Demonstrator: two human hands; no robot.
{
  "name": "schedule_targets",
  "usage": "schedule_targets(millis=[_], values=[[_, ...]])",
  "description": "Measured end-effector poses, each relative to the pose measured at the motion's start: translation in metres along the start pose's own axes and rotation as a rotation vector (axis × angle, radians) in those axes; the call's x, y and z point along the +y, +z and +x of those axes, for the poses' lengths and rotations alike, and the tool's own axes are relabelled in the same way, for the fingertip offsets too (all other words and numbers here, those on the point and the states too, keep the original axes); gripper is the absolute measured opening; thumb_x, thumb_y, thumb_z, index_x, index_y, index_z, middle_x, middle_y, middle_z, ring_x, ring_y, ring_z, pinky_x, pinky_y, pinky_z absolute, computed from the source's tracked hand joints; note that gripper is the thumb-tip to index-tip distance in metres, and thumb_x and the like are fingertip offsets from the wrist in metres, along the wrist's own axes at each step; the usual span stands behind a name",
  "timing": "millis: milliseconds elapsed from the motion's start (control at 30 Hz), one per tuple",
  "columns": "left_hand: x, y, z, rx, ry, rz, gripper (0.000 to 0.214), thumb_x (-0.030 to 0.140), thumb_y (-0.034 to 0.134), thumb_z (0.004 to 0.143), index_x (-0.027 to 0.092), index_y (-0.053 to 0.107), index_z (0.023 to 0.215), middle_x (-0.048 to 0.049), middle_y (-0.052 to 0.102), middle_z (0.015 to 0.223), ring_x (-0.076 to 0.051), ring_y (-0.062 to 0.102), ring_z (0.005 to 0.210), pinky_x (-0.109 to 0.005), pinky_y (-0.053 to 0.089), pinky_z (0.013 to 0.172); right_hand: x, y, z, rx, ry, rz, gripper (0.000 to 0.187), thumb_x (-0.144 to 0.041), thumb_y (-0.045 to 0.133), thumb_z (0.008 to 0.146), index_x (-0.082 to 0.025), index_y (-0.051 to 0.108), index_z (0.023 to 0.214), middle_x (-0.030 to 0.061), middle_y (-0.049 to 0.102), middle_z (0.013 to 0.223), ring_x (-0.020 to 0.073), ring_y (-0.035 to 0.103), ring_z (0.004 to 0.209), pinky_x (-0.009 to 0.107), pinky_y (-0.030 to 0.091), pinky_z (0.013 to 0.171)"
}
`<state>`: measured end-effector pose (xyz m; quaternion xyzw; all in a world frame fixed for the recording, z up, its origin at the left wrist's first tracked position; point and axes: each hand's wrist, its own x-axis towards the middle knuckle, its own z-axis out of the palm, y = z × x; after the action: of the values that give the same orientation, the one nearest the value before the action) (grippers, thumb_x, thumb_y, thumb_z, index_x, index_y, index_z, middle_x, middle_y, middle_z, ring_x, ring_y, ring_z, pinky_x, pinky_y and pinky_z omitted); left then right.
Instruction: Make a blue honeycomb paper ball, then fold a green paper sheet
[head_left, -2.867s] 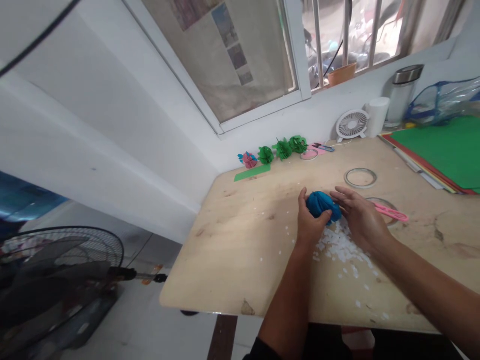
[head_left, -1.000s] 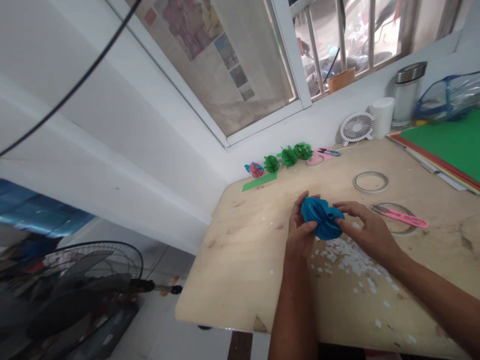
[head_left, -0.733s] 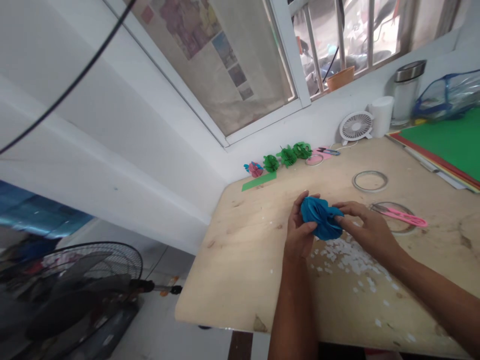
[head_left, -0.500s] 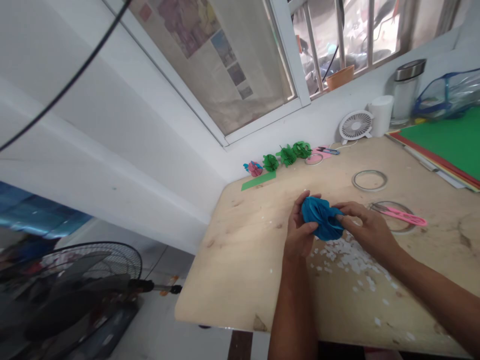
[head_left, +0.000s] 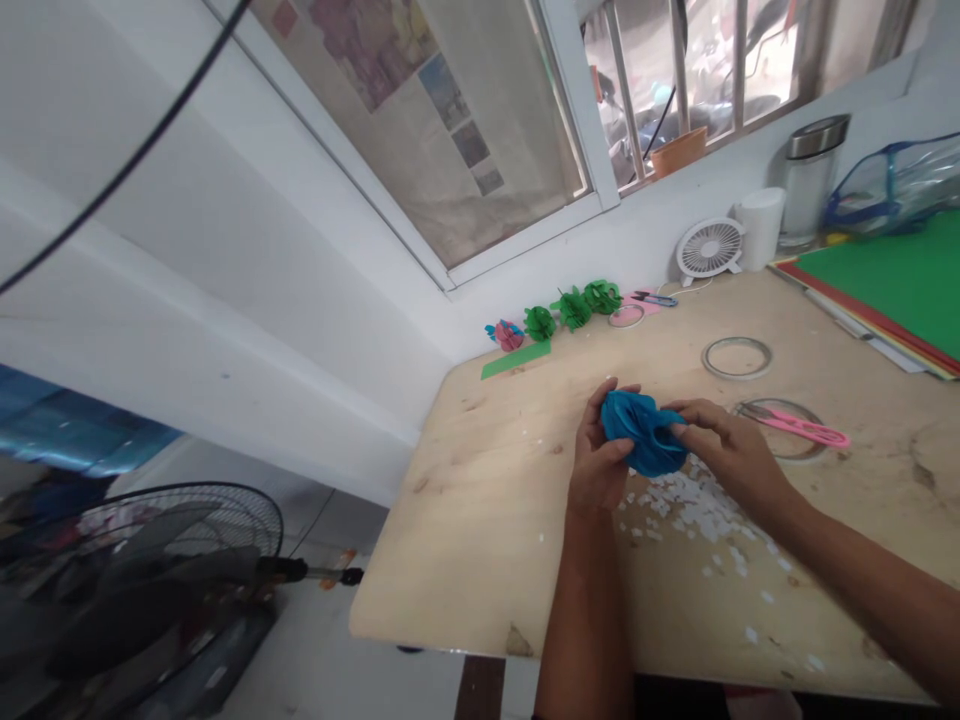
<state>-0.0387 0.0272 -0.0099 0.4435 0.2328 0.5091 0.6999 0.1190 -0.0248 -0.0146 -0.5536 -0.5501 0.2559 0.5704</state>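
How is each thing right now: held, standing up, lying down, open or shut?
Blue paper: folded, held in both hands.
Left hand: curled around the paper.
Right hand: pinching its edge.
White scraps: scattered.
Pink-handled tool: lying down.
Small fan: standing; can't tell if spinning.
Bottle: standing, lid on.
Coloured sheets: stacked flat.

A paper ball [head_left: 643, 438] sits between the left hand [head_left: 598, 465] and right hand [head_left: 726, 445], above scraps [head_left: 699, 508] on the worktop [head_left: 465, 520]. Scissors [head_left: 806, 430] lie across a ring [head_left: 801, 459] to the right. Ornaments [head_left: 574, 308] line the back, left of a fan [head_left: 709, 248].
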Motion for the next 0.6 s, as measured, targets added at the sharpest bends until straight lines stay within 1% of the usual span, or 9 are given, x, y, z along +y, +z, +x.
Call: schedule_targets(millis=[67,133,233,333,400,467,600], values=[[0.001,-0.001,0.000,0.001,0.009,-0.011,0.085,0.038,0.088,0.056,0.027,0.055,0.133,-0.0128,0.060,0.137,-0.036,0.055,0.128,-0.049,0.044,0.107,-0.002,0.000,-0.001,0.025,-0.004,-0.007,0.027,-0.048,0.055,0.087,-0.025,0.070,0.092,0.0073,0.074,0.105,0.0290,0.067,0.100,0.048,0.051,0.091],[0.002,-0.001,-0.001,0.001,0.017,-0.023,0.084,0.038,0.087,0.057,0.027,0.055,0.133,-0.0118,0.060,0.137,-0.035,0.054,0.128,-0.049,0.044,0.107,-0.005,0.000,-0.003,0.086,-0.045,-0.039,0.029,-0.047,0.055,0.089,-0.025,0.068,0.103,0.0085,0.071,0.112,0.0293,0.065,0.107,0.047,0.050,0.094],[0.005,0.000,-0.002,0.002,0.014,-0.030,0.082,0.037,0.087,0.057,0.028,0.055,0.132,-0.0113,0.060,0.136,-0.035,0.055,0.127,-0.049,0.044,0.106,-0.009,-0.001,-0.005,0.124,-0.183,-0.110,0.028,-0.041,0.056,0.091,-0.025,0.064,0.112,0.0098,0.067,0.120,0.0292,0.060,0.116,0.048,0.047,0.099],[0.007,0.001,-0.004,-0.008,-0.001,-0.032,0.079,0.034,0.086,0.059,0.028,0.056,0.132,-0.0105,0.059,0.137,-0.033,0.055,0.127,-0.048,0.043,0.107,-0.013,-0.002,-0.006,0.078,-0.338,-0.158,0.024,-0.034,0.056,0.092,-0.025,0.063,0.113,0.0104,0.065,0.123,0.0291,0.058,0.120,0.050,0.045,0.102],[0.008,0.001,-0.005,-0.009,-0.001,-0.039,0.078,0.034,0.086,0.059,0.028,0.057,0.132,-0.0103,0.060,0.136,-0.032,0.055,0.126,-0.047,0.043,0.107,-0.014,-0.002,-0.006,0.041,-0.399,-0.180,0.022,-0.032,0.057,0.092,-0.025,0.063,0.112,0.0108,0.064,0.125,0.0298,0.056,0.121,0.052,0.044,0.102],[0.008,0.001,-0.005,-0.005,-0.001,-0.039,0.079,0.034,0.087,0.059,0.028,0.057,0.131,-0.0106,0.060,0.136,-0.032,0.055,0.125,-0.047,0.044,0.107,-0.014,-0.002,-0.006,0.022,-0.426,-0.199,0.021,-0.031,0.058,0.091,-0.025,0.063,0.111,0.0113,0.063,0.126,0.0306,0.056,0.120,0.053,0.044,0.102],[0.008,0.000,-0.005,-0.006,-0.006,-0.033,0.079,0.034,0.087,0.057,0.028,0.058,0.131,-0.0107,0.060,0.137,-0.033,0.055,0.126,-0.047,0.045,0.105,-0.015,-0.001,-0.006,0.028,-0.449,-0.213,0.023,-0.030,0.059,0.089,-0.025,0.062,0.112,0.0120,0.063,0.125,0.0314,0.056,0.120,0.053,0.045,0.101]])
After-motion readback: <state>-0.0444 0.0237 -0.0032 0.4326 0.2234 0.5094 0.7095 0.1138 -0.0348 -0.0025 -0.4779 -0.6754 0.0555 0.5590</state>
